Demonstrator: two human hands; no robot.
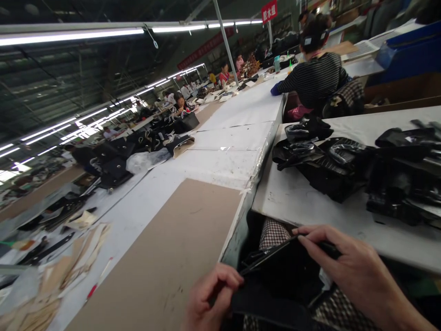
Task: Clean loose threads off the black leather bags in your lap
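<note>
Black piece [275, 280] is btwn both hands, low in view, R of centre, just off the edge of the long white table [237, 110] & over checked cloth [274, 233]. L hand [213, 294] has thumb & bent fingers together, clamped on the near-left end of its upper edge; R hand [351, 262] pinches the other end of that edge btwn thumb & fingers, so edge runs straight, slanting up to the R. Small white bit [325, 278] shows just under R hand; can't tell what it is. Brown board [165, 248] lies flat on the white table, L of L hand. Thin red-&-white stick [91, 291] lies nr. board's left edge; tan strips [76, 266] farther L. Side table [272, 195], R of the white one, holds black bundles [334, 161], some w/ shiny plastic, beyond R hand. Up the table's left side: black bags [115, 163] nr. crumpled clear plastic [146, 160]. Co-worker in striped top [312, 82] sits, back to camera, w/ blue cuff [275, 89] at the white table's edge; more people in bg., too small for detail. Red sign [269, 11] up top; tube lights [72, 36] in rows overhead, upper L; blue bin [413, 50] upper R.
</note>
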